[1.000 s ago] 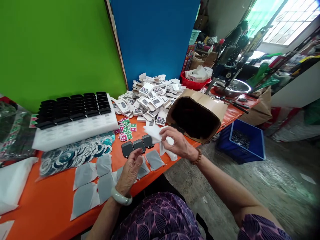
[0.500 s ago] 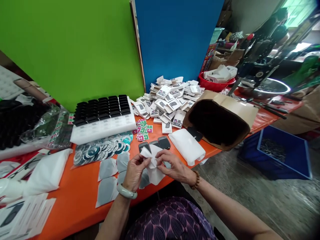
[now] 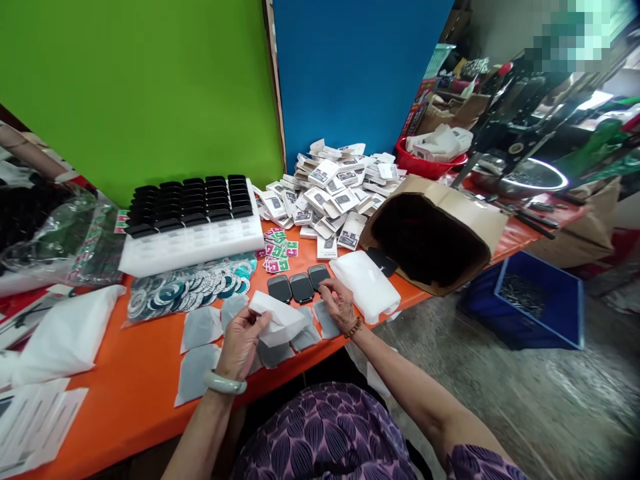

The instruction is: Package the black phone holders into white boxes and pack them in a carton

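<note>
My left hand (image 3: pixel 241 341) pinches a thin white sleeve (image 3: pixel 281 323), held up over the table with its mouth gaping. A row of three black rounded-square devices, a left one (image 3: pixel 279 289), a middle one (image 3: pixel 301 288) and a right one (image 3: pixel 317 273), lies just beyond. My right hand (image 3: pixel 338 304) has its fingers curled at the lower edge of the right device, which still rests on the table. Around my hands, several filled sleeves (image 3: pixel 199 373) lie flat, grey showing through them. A white stack of folded sleeves (image 3: pixel 366 285) sits right of my right hand.
Behind are a white foam tray (image 3: pixel 200 248) of black devices, a bag of ring-shaped pieces (image 3: pixel 193 287), colourful stickers (image 3: pixel 279 250) and heaped small boxes (image 3: pixel 333 193). An open carton (image 3: pixel 450 220) stands right on the orange table (image 3: pixel 135 387); a blue bin (image 3: pixel 530 300) is below.
My right hand has left the white sleeve and moved right to the right-hand black device. The sleeve has stayed in my left hand, which moved slightly left. The view has shifted a little.
</note>
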`<state>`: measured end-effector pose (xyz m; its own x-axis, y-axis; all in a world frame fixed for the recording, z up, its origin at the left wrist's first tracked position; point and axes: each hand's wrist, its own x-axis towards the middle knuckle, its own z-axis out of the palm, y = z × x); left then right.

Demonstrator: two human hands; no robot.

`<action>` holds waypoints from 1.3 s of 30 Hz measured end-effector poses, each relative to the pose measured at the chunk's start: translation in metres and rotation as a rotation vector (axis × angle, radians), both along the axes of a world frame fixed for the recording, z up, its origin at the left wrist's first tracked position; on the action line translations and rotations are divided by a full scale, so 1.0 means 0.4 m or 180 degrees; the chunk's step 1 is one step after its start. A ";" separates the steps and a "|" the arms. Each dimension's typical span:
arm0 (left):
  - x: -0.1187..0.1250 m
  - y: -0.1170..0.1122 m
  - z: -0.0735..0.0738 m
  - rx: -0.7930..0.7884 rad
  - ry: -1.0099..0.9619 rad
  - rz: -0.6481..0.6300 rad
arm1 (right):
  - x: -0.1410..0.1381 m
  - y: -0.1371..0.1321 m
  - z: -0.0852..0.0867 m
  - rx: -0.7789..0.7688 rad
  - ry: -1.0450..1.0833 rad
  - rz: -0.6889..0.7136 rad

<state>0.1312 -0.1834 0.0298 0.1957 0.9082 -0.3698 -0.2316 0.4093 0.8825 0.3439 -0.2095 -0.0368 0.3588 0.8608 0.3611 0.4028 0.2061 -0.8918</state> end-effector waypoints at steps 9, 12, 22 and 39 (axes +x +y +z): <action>0.018 -0.045 0.010 0.0095 0.0560 -0.0559 | -0.004 -0.017 0.067 -0.0367 0.0982 0.0261; 0.025 -0.055 0.022 0.0353 0.0810 -0.1233 | -0.024 -0.043 0.126 -0.0667 0.1449 0.1204; 0.010 -0.061 0.007 0.0787 0.1405 -0.0907 | -0.060 -0.057 0.136 -0.1128 0.2412 0.1779; 0.033 -0.070 0.013 -0.0414 -0.0244 -0.0160 | -0.080 -0.068 0.151 -0.1233 0.1479 0.1840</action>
